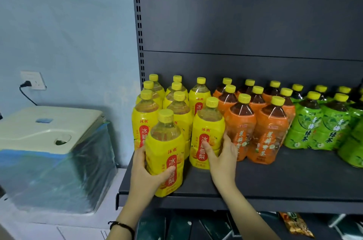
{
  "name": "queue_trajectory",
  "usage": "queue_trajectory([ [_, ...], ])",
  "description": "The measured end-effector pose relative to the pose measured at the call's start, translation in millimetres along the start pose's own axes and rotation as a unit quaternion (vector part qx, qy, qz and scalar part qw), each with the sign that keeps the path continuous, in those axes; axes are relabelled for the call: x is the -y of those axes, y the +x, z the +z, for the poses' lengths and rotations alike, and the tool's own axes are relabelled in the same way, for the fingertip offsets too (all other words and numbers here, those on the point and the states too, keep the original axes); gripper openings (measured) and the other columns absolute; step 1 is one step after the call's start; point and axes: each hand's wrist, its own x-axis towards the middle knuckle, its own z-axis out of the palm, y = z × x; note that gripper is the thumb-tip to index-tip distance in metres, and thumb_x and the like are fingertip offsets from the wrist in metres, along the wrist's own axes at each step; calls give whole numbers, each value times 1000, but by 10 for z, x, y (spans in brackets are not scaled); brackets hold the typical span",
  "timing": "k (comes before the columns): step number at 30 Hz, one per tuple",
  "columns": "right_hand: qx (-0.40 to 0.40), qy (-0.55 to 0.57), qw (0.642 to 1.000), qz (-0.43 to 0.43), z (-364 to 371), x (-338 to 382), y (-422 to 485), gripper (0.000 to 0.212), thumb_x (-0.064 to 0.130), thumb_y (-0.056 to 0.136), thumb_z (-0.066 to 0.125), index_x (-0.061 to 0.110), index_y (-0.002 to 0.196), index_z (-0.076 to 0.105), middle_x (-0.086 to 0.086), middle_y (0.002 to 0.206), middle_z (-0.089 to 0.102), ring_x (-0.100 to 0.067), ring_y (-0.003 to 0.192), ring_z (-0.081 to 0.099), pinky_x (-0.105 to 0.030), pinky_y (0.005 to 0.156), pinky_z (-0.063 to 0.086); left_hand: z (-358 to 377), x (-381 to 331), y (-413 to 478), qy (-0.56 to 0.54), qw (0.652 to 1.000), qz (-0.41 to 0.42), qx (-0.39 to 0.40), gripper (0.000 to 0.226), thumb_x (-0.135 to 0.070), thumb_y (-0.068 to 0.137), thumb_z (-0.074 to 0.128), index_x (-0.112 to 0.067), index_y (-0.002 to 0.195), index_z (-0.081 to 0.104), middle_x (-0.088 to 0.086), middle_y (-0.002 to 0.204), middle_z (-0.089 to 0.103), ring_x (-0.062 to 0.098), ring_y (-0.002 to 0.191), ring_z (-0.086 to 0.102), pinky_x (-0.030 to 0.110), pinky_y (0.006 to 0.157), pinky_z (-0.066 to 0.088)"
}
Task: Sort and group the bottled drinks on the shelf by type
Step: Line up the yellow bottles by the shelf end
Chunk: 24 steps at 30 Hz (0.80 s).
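On the dark shelf [275, 184] stand three groups of yellow-capped bottles: yellow-labelled ones [177, 110] at the left, orange-labelled ones [269, 131] in the middle, green-labelled ones [332, 128] at the right. My left hand [145, 173] grips a yellow bottle [166, 149] at the shelf's front left edge. My right hand [222, 159] wraps around another yellow bottle [206, 135] that stands beside the front orange bottle [240, 128], fingers between the two.
A white machine [49, 131] partly wrapped in blue plastic film sits left of the shelf, below a wall socket [33, 80] with a plug. A lower shelf holds dark packets and an orange snack pack [294, 224]. The shelf's front right strip is bare.
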Motion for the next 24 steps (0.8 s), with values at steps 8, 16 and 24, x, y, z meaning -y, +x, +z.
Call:
queue_trajectory([
  [8, -2, -23, 1000, 7, 230, 13, 277, 78, 39, 90, 58, 17, 152, 15, -8, 153, 33, -26, 139, 35, -42, 113, 34, 44, 22, -12, -10, 1000, -8, -4, 104, -69, 43, 77, -22, 130, 44, -2, 121, 52, 18, 113, 54, 45, 90, 52],
  [16, 31, -25, 999, 29, 451, 47, 635, 76, 36, 89, 62, 12, 149, 22, -11, 149, 35, -28, 139, 32, -42, 115, 29, 65, 41, -3, -19, 1000, -11, 1, 110, -79, 39, 72, -23, 129, 45, 0, 120, 54, 19, 112, 55, 41, 87, 53],
  [24, 6, -49, 998, 25, 411, 47, 627, 73, 35, 91, 60, 13, 150, 24, -10, 147, 39, -27, 138, 33, -39, 112, 30, 140, -8, 6, -92, 996, 3, 15, 92, -50, 42, 81, -47, 120, 31, -13, 127, 46, 0, 112, 52, 17, 75, 52],
])
